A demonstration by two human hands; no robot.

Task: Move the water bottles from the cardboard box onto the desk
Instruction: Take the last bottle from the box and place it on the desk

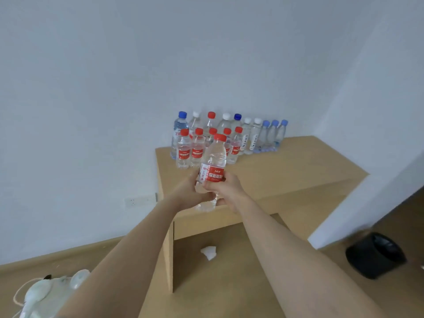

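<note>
clear glossy plastic bottle (213,157), matt pale wood desk (286,171)

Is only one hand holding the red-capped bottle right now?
No: the left hand and the right hand both grip the red-capped bottle around its lower half.

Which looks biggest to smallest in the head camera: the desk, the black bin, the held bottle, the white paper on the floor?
1. desk
2. black bin and held bottle: about alike; the bottle is nearer the camera, so unranked
3. white paper
</note>
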